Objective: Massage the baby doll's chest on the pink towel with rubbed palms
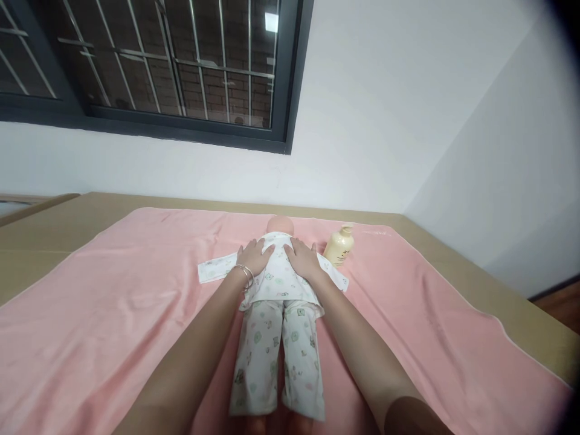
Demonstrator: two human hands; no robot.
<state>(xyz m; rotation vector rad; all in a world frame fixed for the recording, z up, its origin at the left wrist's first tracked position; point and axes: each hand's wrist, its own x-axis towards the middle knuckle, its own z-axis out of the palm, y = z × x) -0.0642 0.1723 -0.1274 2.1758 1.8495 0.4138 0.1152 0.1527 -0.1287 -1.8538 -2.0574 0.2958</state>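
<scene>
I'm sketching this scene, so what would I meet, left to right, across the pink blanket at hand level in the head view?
Shirt sleeve on the picture's left side → left hand → right hand → bottle

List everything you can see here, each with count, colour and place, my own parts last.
baby doll: one, pinkish head, lying at centre
long-sleeved top: one, white with small prints, on the doll
trousers: one pair, white with greenish prints, on the doll's legs
pump bottle: one, pale yellow, right of the doll
blanket: one, pink, under the doll
flat surface: one, tan, under the blanket
walls: two, whitish, behind and right
window: one, dark-framed, upper left
bars: many, silvery, across the window
brickwork: brownish, beyond the bars
bracelet: thin silvery bands, number unclear, left wrist
left hand, right hand: one each, bare, flat on the top
</scene>
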